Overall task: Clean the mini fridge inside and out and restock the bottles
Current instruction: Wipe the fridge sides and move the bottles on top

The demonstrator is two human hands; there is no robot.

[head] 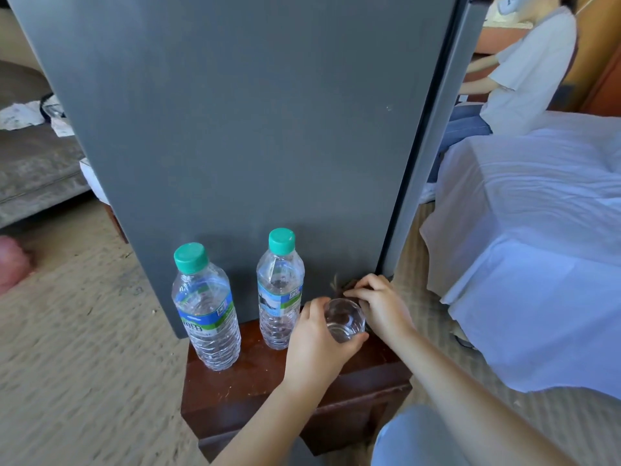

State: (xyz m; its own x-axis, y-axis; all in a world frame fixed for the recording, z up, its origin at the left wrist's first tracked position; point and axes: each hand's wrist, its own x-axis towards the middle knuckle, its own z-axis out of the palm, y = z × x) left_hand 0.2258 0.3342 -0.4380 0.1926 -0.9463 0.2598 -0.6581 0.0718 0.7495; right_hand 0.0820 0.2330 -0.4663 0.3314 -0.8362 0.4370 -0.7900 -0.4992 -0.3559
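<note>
Spotted two clear water bottles standing upright on the dark wooden stand [235, 381], close against the grey side wall of the mini fridge [252, 129]. Clocked the left bottle [206, 307] nearer the camera and the right bottle [280, 290] closer to the fridge wall, each with a green screw cap. Picked out the same wrap label on both: a blue band, a green band, white below, with a small square code printed at the edge. Made out white characters on the blue of the left bottle's label, but could not read them. Found no writing at all on the fridge side.

Then down to the hands. Caught the left hand [316, 344] wrapped round a short clear glass [344, 319], thumb on the far side, fingers curled round the near side, just right of the right bottle. Could not tell whether the glass sat on the stand or hung just above it. Saw the right hand [379, 304] right behind the glass, fingers bent, tips down on a dark brown scrap [349, 284] at the foot of the fridge's corner. Could not tell whether pinching it or merely touching.

Glimpsed a bed under a white sheet [537, 230] to the right, and a seated person [524, 79] beyond it.
</note>
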